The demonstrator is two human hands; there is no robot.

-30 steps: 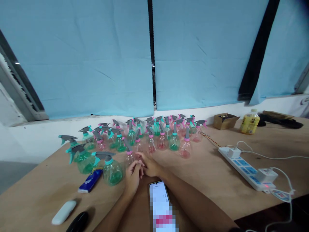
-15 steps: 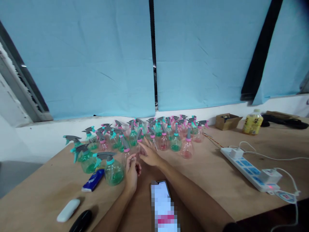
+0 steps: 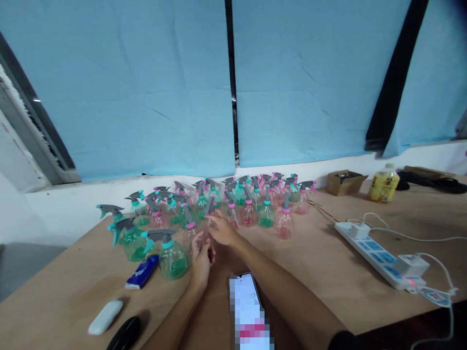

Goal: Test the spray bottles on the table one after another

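Several small spray bottles (image 3: 266,214) with grey triggers stand in a cluster along the far side of the wooden table (image 3: 321,262); some are green with teal collars, others pink with pink collars. My right hand (image 3: 221,228) reaches into the front of the cluster, its fingers against a pink-collared spray bottle (image 3: 208,214); whether it grips the bottle is unclear. My left hand (image 3: 202,257) lies just behind it with loosely curled fingers, beside another pink-collared bottle (image 3: 189,231) and a large green bottle (image 3: 171,257). It holds nothing.
A phone (image 3: 250,311) lies between my forearms. A blue packet (image 3: 142,272), a white oblong object (image 3: 105,317) and a black one (image 3: 126,333) lie at left. At right are a white power strip (image 3: 379,255) with cables, a small cardboard box (image 3: 345,182) and a yellow drink bottle (image 3: 386,182).
My right hand has moved forward from beside my left hand into the bottle cluster. My left hand shifted slightly forward. The view drifted a little.
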